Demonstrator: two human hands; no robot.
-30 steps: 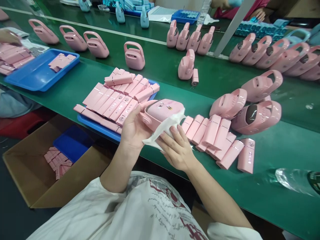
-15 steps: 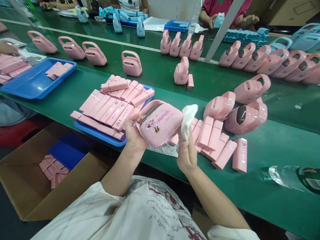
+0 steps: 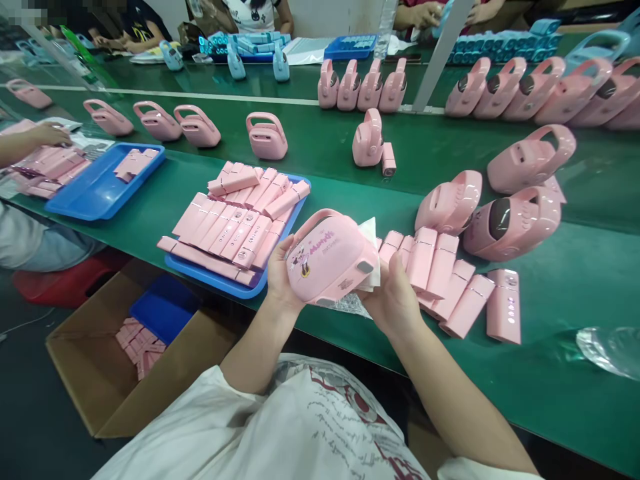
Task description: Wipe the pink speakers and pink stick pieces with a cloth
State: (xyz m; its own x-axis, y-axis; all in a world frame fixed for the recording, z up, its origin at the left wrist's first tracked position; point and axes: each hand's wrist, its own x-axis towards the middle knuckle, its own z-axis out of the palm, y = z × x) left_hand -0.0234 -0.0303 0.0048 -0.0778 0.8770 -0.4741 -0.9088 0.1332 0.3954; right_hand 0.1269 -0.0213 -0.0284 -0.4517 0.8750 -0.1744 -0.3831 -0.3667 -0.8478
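Gripping a pink handled unit (image 3: 327,260) by its left end, the left hand (image 3: 284,280) has its fingers wrapped on the side, the printed face tilted upward. The unit is held up over the near edge of the desk (image 3: 555,300). The right hand (image 3: 400,300) holds a white cloth (image 3: 369,230) at the unit's right end, its fingers partly hidden behind it.

Just beyond the right hand, loose pink bars (image 3: 437,267) lie crowded together, standing between it and three more pink units (image 3: 513,223). Left of the hands, a blue tray (image 3: 245,291) reaches the near edge, heaped with pink bars (image 3: 230,223). A clear bottle (image 3: 610,350) lies toward the right. A second blue tray (image 3: 83,207) sits farther left, near a co-worker's hand (image 3: 53,133).

The desk is glossy green, with a pale strip (image 3: 200,98) running lengthwise and a grey post (image 3: 440,63) rising from it. Pink units (image 3: 520,90) line up before the strip at the far right; blue parts (image 3: 500,47) lie past it, where other people sit. Under the near edge at left, an open cardboard box (image 3: 95,400) stands beside a red stool (image 3: 55,283).
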